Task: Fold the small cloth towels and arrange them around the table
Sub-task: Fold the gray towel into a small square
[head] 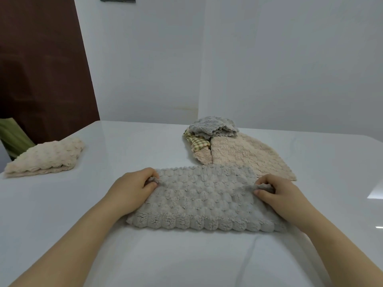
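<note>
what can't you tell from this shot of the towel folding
Head view only:
- Pile count: the crumpled grey towel lies over the checked cloth and beige towel, hiding what is beneath.
- Fingertips of left hand and right hand: partly buried in the flat grey towel they pinch.
- Green object: cut off by the left edge.

Both bare forearms are reaching forward from the lower corners, angling slightly inward. The left hand is lying knuckles-up, its fingers curling in and pinching the left edge of the grey towel. The right hand is mirroring it, thumb and fingertips pinching a tuft at the right edge.
</note>
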The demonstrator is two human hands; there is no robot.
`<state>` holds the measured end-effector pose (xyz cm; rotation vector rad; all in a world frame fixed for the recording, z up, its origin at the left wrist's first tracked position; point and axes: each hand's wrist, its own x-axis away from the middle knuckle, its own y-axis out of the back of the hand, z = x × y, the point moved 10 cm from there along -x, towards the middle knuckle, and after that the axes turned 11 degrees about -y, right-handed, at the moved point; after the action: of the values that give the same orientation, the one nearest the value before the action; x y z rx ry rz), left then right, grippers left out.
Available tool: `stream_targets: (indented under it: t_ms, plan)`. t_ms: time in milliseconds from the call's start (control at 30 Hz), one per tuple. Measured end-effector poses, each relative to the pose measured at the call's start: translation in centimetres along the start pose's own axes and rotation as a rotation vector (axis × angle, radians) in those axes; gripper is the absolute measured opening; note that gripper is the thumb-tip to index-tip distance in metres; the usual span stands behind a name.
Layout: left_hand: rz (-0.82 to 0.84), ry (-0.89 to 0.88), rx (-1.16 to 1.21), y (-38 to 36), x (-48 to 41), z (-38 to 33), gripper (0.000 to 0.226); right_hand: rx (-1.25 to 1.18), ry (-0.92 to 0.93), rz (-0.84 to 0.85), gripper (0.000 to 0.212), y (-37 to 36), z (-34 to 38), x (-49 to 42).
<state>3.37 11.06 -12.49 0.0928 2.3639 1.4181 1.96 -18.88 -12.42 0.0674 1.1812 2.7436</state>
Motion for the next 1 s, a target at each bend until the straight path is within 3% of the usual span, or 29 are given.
stream_targets:
  t_ms: [100, 200, 333, 500, 633, 800, 1000]
  plan:
    - [0.113, -0.009, -0.096, 0.0, 0.1, -0.4, 0.009, -0.001, -0.045, 0.119, 0.01, -0.6, -0.3, 0.2]
    - [0.187, 0.022, -0.029, 0.0, 0.6, -0.3, 0.006, -0.034, -0.067, 0.199, 0.008, -1.0, -0.3, 0.6]
    - [0.099, 0.088, 0.286, 0.6, 0.8, 0.4, 0.01, -0.124, -0.049, 0.155, 0.008, -0.3, 0.3, 0.8]
    - [0.006, 0.195, 0.574, 1.1, 0.9, 1.8, 0.01, -0.447, -0.076, 0.118, 0.014, 1.0, 0.3, 0.8]
    - [-0.099, 0.223, 0.651, 1.5, 0.8, 2.5, 0.011, -0.605, -0.103, 0.058, 0.013, 1.4, -0.4, 0.2]
    - [-0.247, 0.164, 0.324, 1.9, 0.7, 2.5, 0.01, -0.38, -0.011, -0.187, 0.014, 1.6, -0.7, -0.5]
    - [-0.212, 0.158, 0.027, 0.7, 0.3, 3.3, 0.007, -0.043, 0.046, -0.219, 0.017, 0.2, -0.7, -1.8]
